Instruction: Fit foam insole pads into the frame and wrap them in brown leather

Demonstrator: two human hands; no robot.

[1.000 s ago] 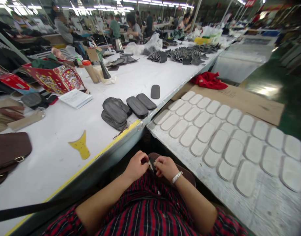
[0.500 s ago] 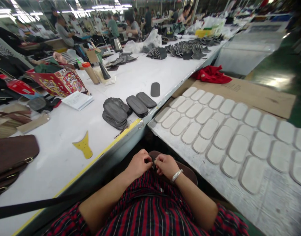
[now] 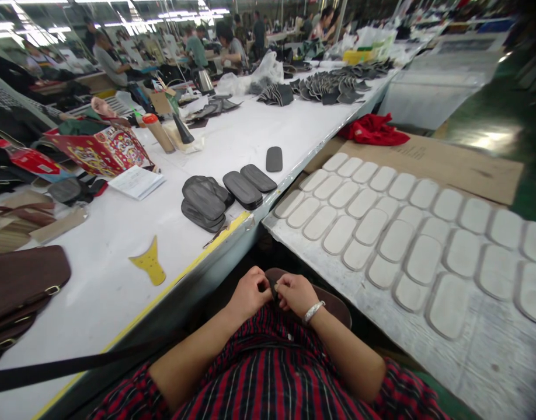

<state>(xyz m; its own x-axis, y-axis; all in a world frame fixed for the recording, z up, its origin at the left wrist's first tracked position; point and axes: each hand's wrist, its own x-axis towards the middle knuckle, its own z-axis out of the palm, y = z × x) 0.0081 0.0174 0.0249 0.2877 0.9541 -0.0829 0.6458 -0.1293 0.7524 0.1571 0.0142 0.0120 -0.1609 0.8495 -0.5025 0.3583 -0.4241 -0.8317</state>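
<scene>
Fingers (image 3: 284, 286) of both hands (image 3: 250, 291) (image 3: 298, 294) close together over a brown piece (image 3: 337, 305)

Red and near-black stripes, split by thin pale lines, run down the front of the shirt (image 3: 272, 379) worn by the person whose head camera I monitor from afar, the cloth bunched into folds toward the lap. I see the same colours cross into checks on the left sleeve (image 3: 135, 392) and right sleeve (image 3: 408, 392), while a broad, silvery-white bracelet (image 3: 313, 312) with a textured surface circles the wrist behind the right hand (image 3: 298, 295).
</scene>
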